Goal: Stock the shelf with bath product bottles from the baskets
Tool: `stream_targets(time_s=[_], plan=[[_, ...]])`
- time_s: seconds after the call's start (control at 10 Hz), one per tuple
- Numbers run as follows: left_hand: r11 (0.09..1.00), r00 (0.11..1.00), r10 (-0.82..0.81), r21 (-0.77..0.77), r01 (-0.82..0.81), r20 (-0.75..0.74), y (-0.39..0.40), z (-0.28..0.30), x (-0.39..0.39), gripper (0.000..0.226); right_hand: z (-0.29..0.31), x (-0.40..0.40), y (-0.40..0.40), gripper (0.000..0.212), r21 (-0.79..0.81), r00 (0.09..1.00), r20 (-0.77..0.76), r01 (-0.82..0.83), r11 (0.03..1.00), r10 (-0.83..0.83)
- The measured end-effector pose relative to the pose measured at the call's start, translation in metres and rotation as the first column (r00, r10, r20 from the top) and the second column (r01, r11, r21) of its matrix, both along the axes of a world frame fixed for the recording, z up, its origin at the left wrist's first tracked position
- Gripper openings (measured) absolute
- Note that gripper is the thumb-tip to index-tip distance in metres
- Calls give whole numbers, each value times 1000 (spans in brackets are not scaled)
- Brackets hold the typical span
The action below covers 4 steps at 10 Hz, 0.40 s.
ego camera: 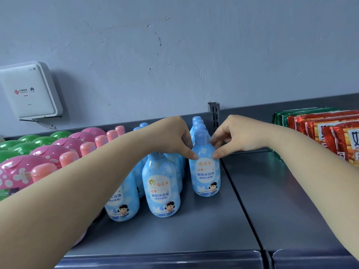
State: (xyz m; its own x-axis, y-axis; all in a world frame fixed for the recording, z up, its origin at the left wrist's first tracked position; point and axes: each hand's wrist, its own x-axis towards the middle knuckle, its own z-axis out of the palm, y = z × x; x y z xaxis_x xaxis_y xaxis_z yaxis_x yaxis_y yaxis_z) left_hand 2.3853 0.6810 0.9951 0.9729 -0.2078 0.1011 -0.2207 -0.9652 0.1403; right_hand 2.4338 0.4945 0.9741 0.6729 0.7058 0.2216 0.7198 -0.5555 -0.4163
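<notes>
A light blue bath bottle (205, 171) with a cartoon label stands upright on the grey shelf (194, 230), at the front of the right-hand row. My left hand (174, 134) grips its shoulder from the left, thumb on the label. My right hand (233, 136) grips it from the right in the same way. Behind it more blue bottles (197, 121) line up toward the wall. To its left stand two more rows of blue bottles (162, 191), partly hidden by my left forearm.
Left of the blue rows stand pink-capped bottles (68, 160), then pink domed lids (64, 144) and green domed lids (25, 146). Red and green foil packets (318, 133) lie on the adjoining shelf (291, 200) to the right. A white router box (29, 92) hangs on the wall.
</notes>
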Motion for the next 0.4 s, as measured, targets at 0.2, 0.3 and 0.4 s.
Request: stream_targets(time_s=[0.2, 0.3, 0.4], plan=[[999, 996, 32, -36, -29, 83, -2, 2, -6, 37, 8, 0, -7, 33, 159, 996, 37, 79, 984, -86], [996, 989, 17, -89, -3, 148, -1, 7, -12, 22, 14, -6, -6, 19, 267, 984, 125, 88, 960, -125], [986, 967, 28, -163, 14, 252, 4, 15, -25, 18, 26, -18, -5, 9, 285, 968, 191, 106, 953, -165]])
